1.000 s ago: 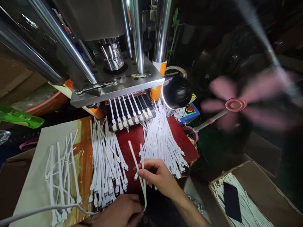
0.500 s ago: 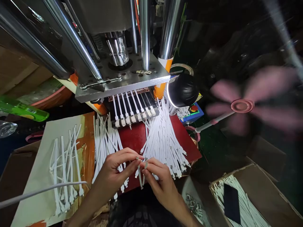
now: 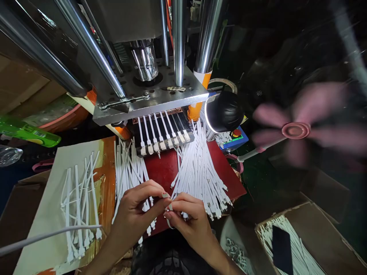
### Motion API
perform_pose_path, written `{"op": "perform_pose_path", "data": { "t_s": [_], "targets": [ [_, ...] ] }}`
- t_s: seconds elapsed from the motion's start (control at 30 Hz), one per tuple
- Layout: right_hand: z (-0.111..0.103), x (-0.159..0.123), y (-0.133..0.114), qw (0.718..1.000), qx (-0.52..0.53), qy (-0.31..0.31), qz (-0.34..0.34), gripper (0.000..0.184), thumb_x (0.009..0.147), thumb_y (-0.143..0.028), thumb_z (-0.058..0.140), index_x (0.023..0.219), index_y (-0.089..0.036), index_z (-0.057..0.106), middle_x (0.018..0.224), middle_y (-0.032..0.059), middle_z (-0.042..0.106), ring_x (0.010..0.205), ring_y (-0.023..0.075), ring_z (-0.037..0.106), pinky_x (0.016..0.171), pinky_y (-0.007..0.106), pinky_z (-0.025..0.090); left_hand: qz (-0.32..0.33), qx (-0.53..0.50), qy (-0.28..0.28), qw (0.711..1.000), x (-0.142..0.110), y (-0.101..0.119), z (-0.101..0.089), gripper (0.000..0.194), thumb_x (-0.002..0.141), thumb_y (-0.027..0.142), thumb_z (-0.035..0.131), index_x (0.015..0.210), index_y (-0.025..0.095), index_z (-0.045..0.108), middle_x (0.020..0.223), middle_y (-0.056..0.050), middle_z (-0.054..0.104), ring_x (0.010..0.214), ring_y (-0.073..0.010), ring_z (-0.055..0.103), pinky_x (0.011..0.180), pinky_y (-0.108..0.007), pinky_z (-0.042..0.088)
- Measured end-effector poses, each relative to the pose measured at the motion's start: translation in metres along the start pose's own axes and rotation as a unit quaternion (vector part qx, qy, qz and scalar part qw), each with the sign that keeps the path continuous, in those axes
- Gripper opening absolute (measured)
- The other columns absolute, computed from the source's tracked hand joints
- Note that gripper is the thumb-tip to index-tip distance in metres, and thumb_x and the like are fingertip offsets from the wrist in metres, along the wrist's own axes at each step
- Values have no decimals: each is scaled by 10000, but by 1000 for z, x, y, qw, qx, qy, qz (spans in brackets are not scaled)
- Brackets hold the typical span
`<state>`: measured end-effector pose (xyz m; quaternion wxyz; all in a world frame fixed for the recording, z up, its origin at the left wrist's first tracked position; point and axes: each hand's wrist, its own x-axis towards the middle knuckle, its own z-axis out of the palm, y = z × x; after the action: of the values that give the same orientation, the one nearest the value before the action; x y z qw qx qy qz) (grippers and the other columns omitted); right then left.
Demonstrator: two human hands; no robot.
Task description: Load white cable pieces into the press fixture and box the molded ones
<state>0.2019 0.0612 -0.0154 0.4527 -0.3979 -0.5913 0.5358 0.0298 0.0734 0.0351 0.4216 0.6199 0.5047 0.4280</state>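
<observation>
The left hand [image 3: 140,206] and the right hand [image 3: 192,219] meet over the near part of a smooth red tabletop [image 3: 161,168]; the fingers of each are closed to a narrow pinch on a thin white cable [image 3: 170,207], their tips almost touching; most of the cable is hidden behind the fingers, though its small pale end shows between them.

On the left lies a loose pile of flat white cables [image 3: 127,164], partly covered by the left hand; on the right a larger pile [image 3: 200,172] fans toward the near edge, its blocky plugs outermost; between the piles a bare strip of red runs from the hands to a black block [image 3: 162,130], where straight cables lie in a row, plugs along the front edge.

A thick, square-edged metal plate [image 3: 155,100] sits above the block with a gap beneath, shiny round posts rising from it; a rounded black lamp [image 3: 225,112] stands close by its right corner; past the tabletop's right edge, a pink fan [image 3: 296,130] shows blurred blades.
</observation>
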Motion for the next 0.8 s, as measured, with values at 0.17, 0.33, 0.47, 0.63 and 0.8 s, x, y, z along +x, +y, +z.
{"op": "perform_pose_path", "data": {
  "t_s": [0.17, 0.33, 0.47, 0.63, 0.8],
  "targets": [
    [9, -4, 10, 999, -30, -3, 22, 149, 940, -212, 638, 807, -185, 698, 688, -28, 536, 636, 117, 491, 599, 233, 369, 5, 41, 10, 999, 10, -2, -1, 106, 924, 244, 706, 819, 233, 702, 796, 13, 686, 734, -138, 644, 672, -242, 504],
    [-17, -4, -1, 978, -74, -187, 63, 219, 969, -277, 627, 769, -190, 652, 722, -17, 595, 660, 123, 530, 611, 222, 395, -9, 123, 104, 987, 65, -14, -15, 183, 922, 345, 688, 803, 206, 668, 688, 44, 609, 604, -110, 541, 583, -229, 436],
    [-73, 57, -35, 969, -159, -185, 43, 297, 991, -390, 619, 777, -196, 689, 680, -21, 609, 621, 125, 541, 593, 233, 403, 78, 216, 103, 968, 130, -31, -12, 199, 920, 317, 642, 785, 179, 689, 760, -5, 681, 656, -134, 601, 669, -258, 471],
    [-103, 177, -35, 983, -144, -112, 29, 268, 908, -343, 705, 709, -180, 628, 595, -68, 565, 485, 73, 484, 501, 202, 367, 75, 254, 133, 955, 190, -46, -3, 191, 903, 271, 634, 762, 157, 693, 740, -47, 716, 662, -168, 650, 713, -294, 499],
    [-96, 240, -19, 981, -157, -111, 4, 387, 959, -373, 519, 894, -33, 692, 614, -87, 599, 488, 3, 434, 542, 178, 338, 98, 241, 129, 957, 181, -47, -5, 300, 955, 284, 589, 1192, 121, 673, 1153, -137, 741, 866, -195, 739, 786, -323, 595]
  ]
}}
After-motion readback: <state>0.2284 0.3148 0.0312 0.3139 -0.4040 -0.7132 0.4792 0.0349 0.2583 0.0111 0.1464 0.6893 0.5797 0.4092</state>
